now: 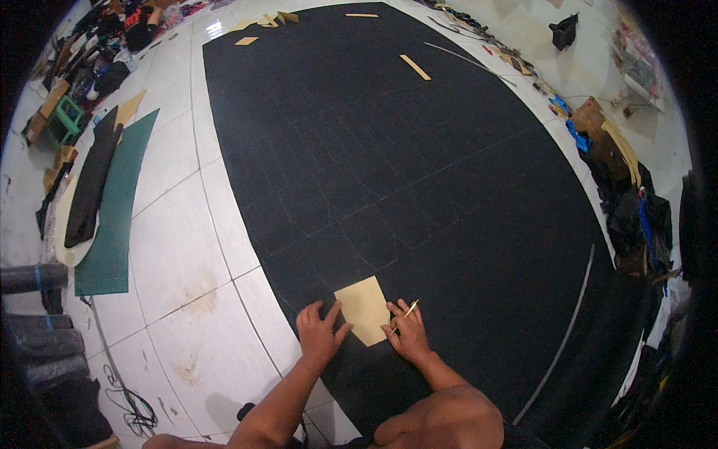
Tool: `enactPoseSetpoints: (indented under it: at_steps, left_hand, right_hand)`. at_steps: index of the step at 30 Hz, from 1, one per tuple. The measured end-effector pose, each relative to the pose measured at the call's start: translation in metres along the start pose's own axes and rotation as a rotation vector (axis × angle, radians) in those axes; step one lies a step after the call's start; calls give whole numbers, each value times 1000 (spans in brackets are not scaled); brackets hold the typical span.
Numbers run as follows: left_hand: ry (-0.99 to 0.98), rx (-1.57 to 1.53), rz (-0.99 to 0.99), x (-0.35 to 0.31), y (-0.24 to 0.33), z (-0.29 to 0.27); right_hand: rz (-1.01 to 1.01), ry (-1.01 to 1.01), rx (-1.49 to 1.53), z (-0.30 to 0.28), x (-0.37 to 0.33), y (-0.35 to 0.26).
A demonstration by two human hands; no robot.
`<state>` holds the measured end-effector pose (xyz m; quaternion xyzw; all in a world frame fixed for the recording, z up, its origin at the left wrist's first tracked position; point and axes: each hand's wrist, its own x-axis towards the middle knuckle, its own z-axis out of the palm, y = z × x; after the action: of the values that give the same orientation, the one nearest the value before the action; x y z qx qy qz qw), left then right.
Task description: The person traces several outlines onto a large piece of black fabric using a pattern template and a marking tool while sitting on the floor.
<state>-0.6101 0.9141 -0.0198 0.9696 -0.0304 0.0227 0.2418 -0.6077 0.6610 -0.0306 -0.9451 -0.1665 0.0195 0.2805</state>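
A pale yellow, many-sided card pattern piece (365,310) lies flat on a large sheet of black fabric (479,224). Along its left edge rests my left hand (320,333), fingers spread, thumb and forefinger touching or very close to the card. At the card's right edge, my right hand (408,331) grips a thin, light-coloured pencil-like stick (414,305) that slants up past the fingers. Its lower end is near the card's edge. Faint pale lines mark outlines on the fabric beyond the card.
Card strips (415,67) lie on the far fabric. A long thin rod (557,348) lies at right. White floor tiles (179,224) border the left, with a green mat (116,217) and dark rolls (45,340). Bags and scraps (624,209) line the right wall.
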Motion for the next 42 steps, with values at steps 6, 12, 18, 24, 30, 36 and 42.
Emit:
enactPoseSetpoints:
  at_steps: [6, 12, 18, 24, 30, 36, 42]
  left_hand:
    - [7, -34, -17, -2, -1, -3]
    - [28, 1, 18, -4, 1, 1]
    - [1, 6, 1, -1, 6, -2]
    - [20, 54, 20, 1, 5, -7]
    - [-6, 39, -9, 0, 13, -9]
    - [-19, 34, 13, 1, 6, -12]
    - [-36, 42, -3, 1, 11, -10]
  right_hand:
    - [-36, 2, 6, 0, 2, -5]
    - [-65, 2, -68, -3, 4, -2]
    - [-79, 16, -62, -8, 6, 0]
    - [-15, -56, -26, -9, 15, -6]
    - [-92, -36, -76, -11, 10, -5]
    - [-104, -27, -68, -9, 11, -8]
    - [-101, -7, -68, -5, 9, 0]
